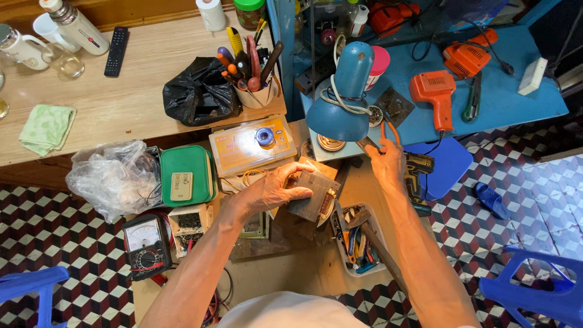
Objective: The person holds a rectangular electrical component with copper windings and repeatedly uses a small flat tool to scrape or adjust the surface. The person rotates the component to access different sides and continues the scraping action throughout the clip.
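My left hand (272, 189) grips a brown, layered metal block (314, 199) that looks like a transformer, pressing it down on the low work surface (291, 273). My right hand (388, 163) reaches forward beside the base of a blue desk lamp (340, 91). Its fingers are closed on a tool with orange handles (390, 130), and the handles stick out past the fingertips. The tool's jaws are hidden under the hand.
A grey tray (375, 274) of hand tools with a hammer (362, 218) lies between my arms. An analog multimeter (146, 246), a green case (185, 176) and a plastic bag (112, 176) are on the left. An orange power tool (434, 91) lies on the blue table (516, 100). Blue stools (534, 282) stand at both sides.
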